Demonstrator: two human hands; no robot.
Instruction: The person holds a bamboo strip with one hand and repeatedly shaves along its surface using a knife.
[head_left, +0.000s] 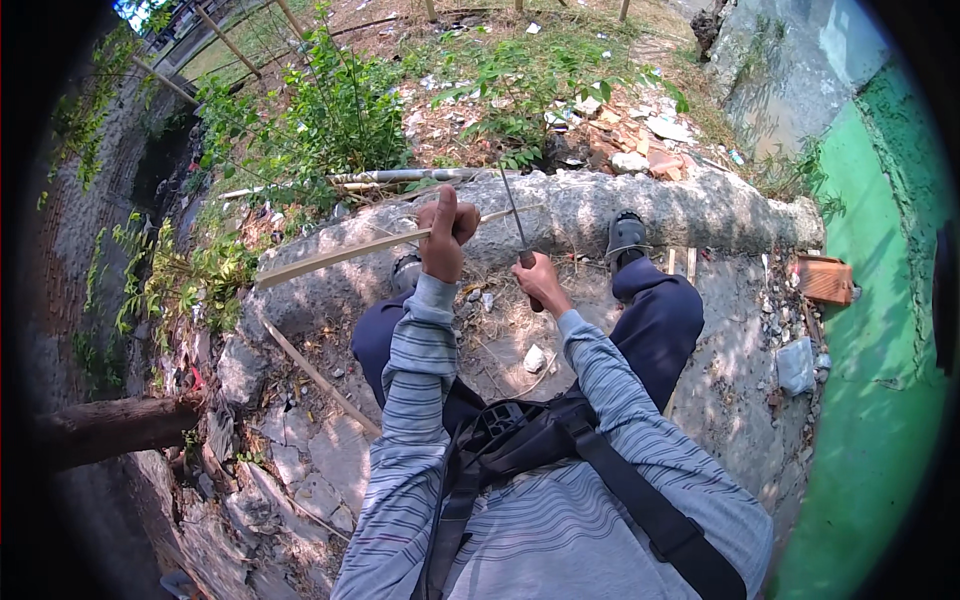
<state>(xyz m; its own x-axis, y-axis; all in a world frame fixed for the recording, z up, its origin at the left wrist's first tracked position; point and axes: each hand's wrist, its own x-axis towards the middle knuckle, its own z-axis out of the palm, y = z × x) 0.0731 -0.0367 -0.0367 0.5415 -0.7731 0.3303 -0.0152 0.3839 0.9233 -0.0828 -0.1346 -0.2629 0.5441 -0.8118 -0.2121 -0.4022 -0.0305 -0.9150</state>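
My left hand (447, 237) is closed around a long pale strip that looks like bamboo (340, 256), its thumb pointing up. The strip's wider end reaches out to the left, and its thin end passes beyond my fist to the right. In my right hand (543, 284) is a knife (513, 207), gripped by its brown handle with the narrow blade pointing up and away. The blade crosses the strip's thin end; whether the two touch, I cannot tell. Both hands are between my knees, just this side of a rough concrete ledge (720, 210).
A thin stick (318, 374) lies at my left, near a thick log (120, 432). Leafy plants (340, 110), a grey pipe (400, 175) and scattered rubble lie past the ledge. At right are an orange-brown block (825, 279), a pale plastic bag (796, 366) and a green wall (865, 400).
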